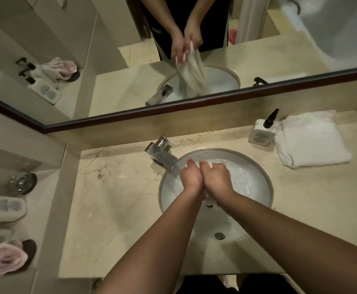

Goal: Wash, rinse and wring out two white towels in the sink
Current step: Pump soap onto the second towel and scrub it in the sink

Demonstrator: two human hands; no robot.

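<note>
Left hand [191, 179] and right hand [215, 177] pressed together, gripping wet white towel [209, 164] (mostly hidden), over round white sink [258, 200], folded white towel [313, 139] far right.

1. We see almost nothing of the wet towel [209, 164]; the left hand [191, 177] and right hand [215, 177] cover it.
2. The pink cloth [3, 259], lower left, is cut off by the frame edge.

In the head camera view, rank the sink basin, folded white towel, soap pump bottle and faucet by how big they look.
1. Sink basin
2. Folded white towel
3 and 4. Faucet and soap pump bottle look alike, so unranked.
</note>
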